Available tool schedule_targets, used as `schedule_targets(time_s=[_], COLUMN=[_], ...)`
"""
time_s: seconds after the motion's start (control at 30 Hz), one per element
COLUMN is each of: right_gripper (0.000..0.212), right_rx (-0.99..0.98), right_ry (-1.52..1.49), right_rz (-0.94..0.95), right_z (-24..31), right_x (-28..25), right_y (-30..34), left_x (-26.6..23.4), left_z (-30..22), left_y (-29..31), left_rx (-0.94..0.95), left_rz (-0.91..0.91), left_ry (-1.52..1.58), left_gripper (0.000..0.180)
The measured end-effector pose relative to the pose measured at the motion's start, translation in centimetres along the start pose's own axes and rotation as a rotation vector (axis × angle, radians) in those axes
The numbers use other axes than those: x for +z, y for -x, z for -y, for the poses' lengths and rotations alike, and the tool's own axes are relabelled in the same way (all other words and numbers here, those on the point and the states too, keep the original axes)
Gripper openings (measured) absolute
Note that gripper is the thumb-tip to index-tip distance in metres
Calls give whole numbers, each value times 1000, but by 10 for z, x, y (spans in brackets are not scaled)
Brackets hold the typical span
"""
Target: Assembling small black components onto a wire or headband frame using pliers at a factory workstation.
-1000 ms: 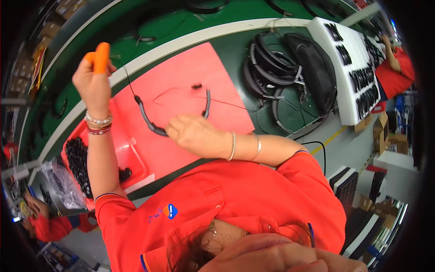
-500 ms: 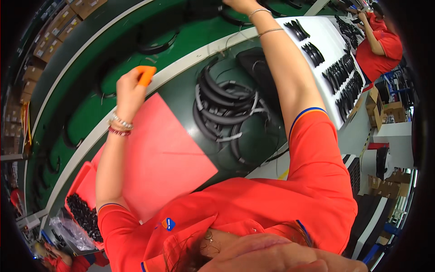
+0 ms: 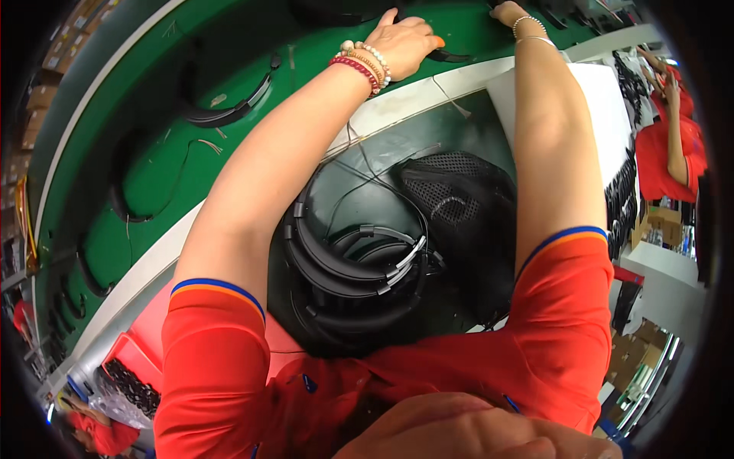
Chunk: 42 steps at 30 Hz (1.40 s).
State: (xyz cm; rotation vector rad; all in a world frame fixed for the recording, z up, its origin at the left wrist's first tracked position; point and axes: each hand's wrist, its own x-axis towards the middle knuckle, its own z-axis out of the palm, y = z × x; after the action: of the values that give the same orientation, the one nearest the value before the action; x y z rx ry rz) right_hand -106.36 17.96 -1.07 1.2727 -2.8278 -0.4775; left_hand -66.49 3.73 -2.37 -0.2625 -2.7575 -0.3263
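My left hand (image 3: 405, 47), wearing beaded bracelets, reaches over the green belt (image 3: 252, 46), its fingers bent over a black headband (image 3: 449, 56) whose end shows beside the thumb side. Something orange (image 3: 437, 42) covers or sits at one of its fingertips. At the top edge, my right hand (image 3: 508, 12) has its fingers closed on a dark thing that is mostly cut off. Below my arms a pile of black headbands with silvery sliders (image 3: 359, 268) lies on the dark green table. Beside the pile is a black mesh bag (image 3: 459, 199).
More headbands (image 3: 229, 111) with thin wires lie along the belt, behind a pale rail (image 3: 428, 99). A white sheet (image 3: 596, 99) with rows of black parts is on the right. At lower left stands a red bin (image 3: 141, 352) of small black pieces. A co-worker in red (image 3: 665, 157) works at far right.
My left hand has swung right and forward onto the belt, over a headband. My right hand has moved right along the top edge. The view has shifted, and my left arm now covers the red sheet.
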Motion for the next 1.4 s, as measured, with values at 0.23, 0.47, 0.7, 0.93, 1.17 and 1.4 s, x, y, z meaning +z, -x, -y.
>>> schedule_targets(time_s=[0.23,0.47,0.7,0.93,1.17,1.4], right_gripper=[36,37,39,40,51,39], right_rx=[-99,-696,-606,-619,-536,-323], right_ry=[-492,-1071,-1026,-1018,-639,-783], right_rz=[20,185,130,-89,1,-671], right_z=[259,300,328,331,360,356], right_x=[-136,-151,-186,-201,-136,-116], right_y=[88,225,381,497,507,582], left_x=[-23,-99,-190,-178,-215,-247], left_z=[47,-17,-42,49,-22,-193], left_y=[69,128,256,453,440,329], left_rx=[-236,-89,-571,-490,-382,57], left_rz=[-23,-248,-110,153,-165,-486], left_ry=[-49,-136,588,-177,-418,6], left_gripper=[29,14,29,49,25,22])
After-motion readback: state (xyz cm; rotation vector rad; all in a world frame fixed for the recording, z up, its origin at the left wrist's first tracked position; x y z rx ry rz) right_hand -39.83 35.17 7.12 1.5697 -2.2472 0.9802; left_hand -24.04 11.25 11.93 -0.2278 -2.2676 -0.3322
